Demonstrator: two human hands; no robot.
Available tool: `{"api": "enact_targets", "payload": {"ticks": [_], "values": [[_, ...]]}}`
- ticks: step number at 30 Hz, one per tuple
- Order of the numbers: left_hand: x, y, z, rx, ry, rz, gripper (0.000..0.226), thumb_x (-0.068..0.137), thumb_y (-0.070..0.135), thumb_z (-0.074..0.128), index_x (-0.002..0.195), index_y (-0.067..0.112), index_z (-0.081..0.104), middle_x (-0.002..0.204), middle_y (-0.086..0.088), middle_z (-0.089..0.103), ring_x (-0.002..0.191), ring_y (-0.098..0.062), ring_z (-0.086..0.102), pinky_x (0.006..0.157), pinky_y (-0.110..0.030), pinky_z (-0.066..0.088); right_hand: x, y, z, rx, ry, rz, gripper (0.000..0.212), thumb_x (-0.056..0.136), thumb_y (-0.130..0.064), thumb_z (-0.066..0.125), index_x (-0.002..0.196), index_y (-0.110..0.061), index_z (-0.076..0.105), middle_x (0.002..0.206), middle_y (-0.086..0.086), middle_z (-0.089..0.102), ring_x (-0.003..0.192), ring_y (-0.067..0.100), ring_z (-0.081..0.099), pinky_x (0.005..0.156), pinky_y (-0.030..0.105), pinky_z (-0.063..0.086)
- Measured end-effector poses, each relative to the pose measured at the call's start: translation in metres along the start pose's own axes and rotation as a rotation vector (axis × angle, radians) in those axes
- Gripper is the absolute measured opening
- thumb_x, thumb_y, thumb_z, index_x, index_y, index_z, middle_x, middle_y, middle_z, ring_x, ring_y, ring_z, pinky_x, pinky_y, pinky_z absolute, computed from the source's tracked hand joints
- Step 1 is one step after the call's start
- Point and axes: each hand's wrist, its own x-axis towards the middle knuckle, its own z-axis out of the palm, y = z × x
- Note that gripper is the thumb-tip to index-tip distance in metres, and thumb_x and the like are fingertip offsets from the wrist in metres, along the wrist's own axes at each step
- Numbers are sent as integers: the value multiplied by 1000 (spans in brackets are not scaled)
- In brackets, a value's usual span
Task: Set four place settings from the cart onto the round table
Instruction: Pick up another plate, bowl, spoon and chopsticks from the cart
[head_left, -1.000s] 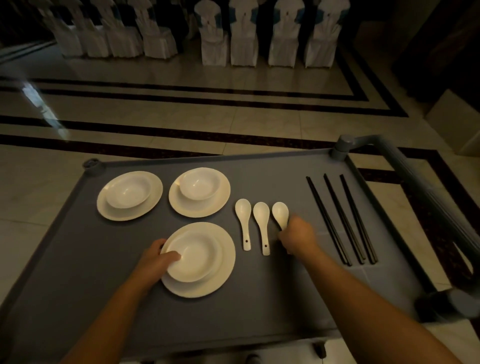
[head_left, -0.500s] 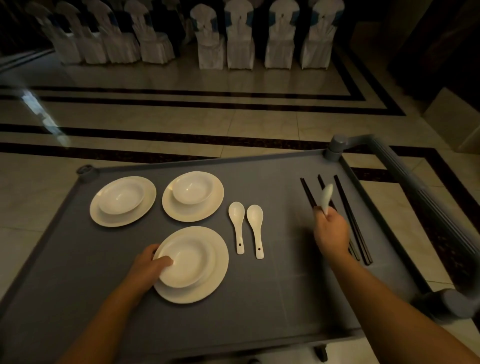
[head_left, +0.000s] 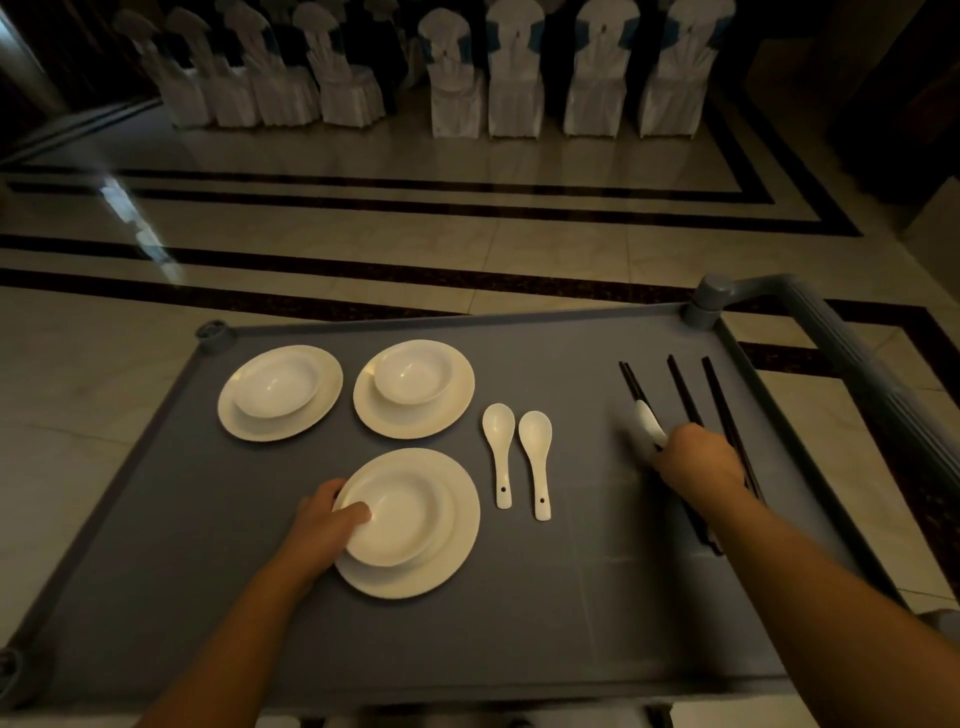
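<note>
Gathering: one setting's pieces on the grey cart (head_left: 156, 545), with three bowl-on-plate sets, loose spoons and chopsticks on it.
Left hand (head_left: 322, 525): fingers curled over the near-left rim of the near bowl (head_left: 395, 514), thumb lying inside it; the bowl sits on the near plate (head_left: 447, 561).
Right hand (head_left: 698, 457): closed around a white spoon (head_left: 644, 423), whose bowl end sticks out up and left, blurred.
Nearest chopsticks (head_left: 631, 382): the leftmost pair, lying just beside and partly beneath the right hand.
Long axis: running from far-left to near-right, roughly along the right forearm; the near ends pass under the wrist.
Key relation: the sticks lie directly under the right fingers, so that hand is far nearer than the left; I judge it could pinch them without releasing the spoon.
Other chopsticks (head_left: 722, 410): two more pairs, parallel, further right.
Loose spoons (head_left: 498, 452): two, side by side, handles toward the person, between the plates and the right hand.
Round table: not in view.
Risk: thin sticks may roll or split apart when pinched beside the spoon.
</note>
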Motion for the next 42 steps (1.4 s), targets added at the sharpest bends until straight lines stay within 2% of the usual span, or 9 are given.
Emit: {"api": "enact_targets", "payload": {"ticks": [7,13,19,22,25,29,34,38,42], "values": [[-7,3,-1,-6,2,-15,54,84,21,63,136,21,49,133,-11,49,115,-31,54,98,-51,48,-4,-5,-3,16,-3,72,21,91,-29,58,90,-8,62,76,8,62,66,24,62,56,32,49],[-8,3,-2,-23,26,4,47,83,20,64,129,21,54,129,-11,53,109,-29,57,90,-43,50,-28,-1,-2,483,214,-57,15,92,-27,51,96,-13,56,81,11,60,71,28,59,63,38,50],[-7,2,-4,-30,17,-5,52,80,26,64,130,24,52,129,-9,48,110,-29,55,94,-44,49,-95,-76,14,1041,-143,-123,8,94,-35,59,91,-29,62,74,3,57,63,17,57,55,31,49],[-5,0,-3,-32,8,5,57,79,28,63,134,23,51,131,-9,48,113,-30,55,98,-47,48,-121,-108,38,1042,-211,-58,22,87,-42,68,77,-28,54,76,0,62,65,14,59,51,27,44],[-4,-3,-3,-15,-9,23,59,80,29,62,136,23,49,132,-9,46,115,-30,53,99,-46,47,-143,-129,67,1011,-251,-101,21,81,-43,74,76,-26,61,78,-5,65,71,9,60,56,24,46],[-1,-9,-7,-15,-67,50,63,81,29,62,141,23,44,135,-9,41,118,-30,50,98,-41,45,-165,-146,89,822,-208,-214,31,77,-55,71,86,-30,57,85,-9,66,75,6,61,57,21,48],[3,-10,-7,69,-82,95,63,84,27,64,141,13,42,138,-14,40,123,-33,48,101,-43,45,-170,-159,94,681,-171,-103,54,71,-63,73,98,-18,60,90,-3,67,78,13,64,60,25,53],[-2,-10,-9,59,-64,138,58,82,25,67,134,8,48,135,-15,46,121,-33,50,99,-41,46,-172,-158,98,711,-193,-32,41,70,-57,78,83,-25,56,85,-3,65,76,12,63,59,27,53],[-8,-15,-10,7,-60,183,45,80,22,68,122,9,56,126,-13,51,114,-31,53,91,-38,49,-178,-154,95,918,-276,-52,37,70,-42,84,94,-27,60,98,-2,69,85,13,66,57,23,51]]}}
